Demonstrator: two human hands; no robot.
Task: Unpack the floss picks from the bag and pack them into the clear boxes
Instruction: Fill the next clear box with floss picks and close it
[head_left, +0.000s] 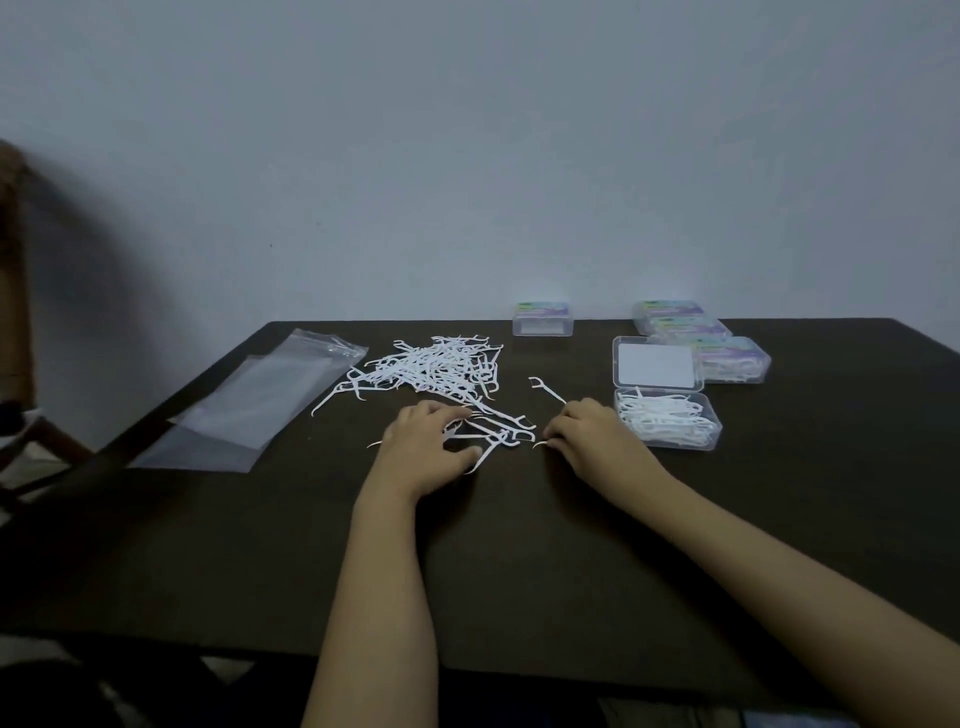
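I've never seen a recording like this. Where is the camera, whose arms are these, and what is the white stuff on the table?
There is no machine here: a person works with bare hands, and the one picture comes from a camera worn on their head, looking forward and down. The white things are floss picks, heaped loose on the dark table. To the left lies the clear bag, flat. On the right an open clear box is partly filled with picks; closed boxes stand behind it. The left hand lies over a few picks; whether it grips them is unclear. The right hand seems to pinch a single pick.
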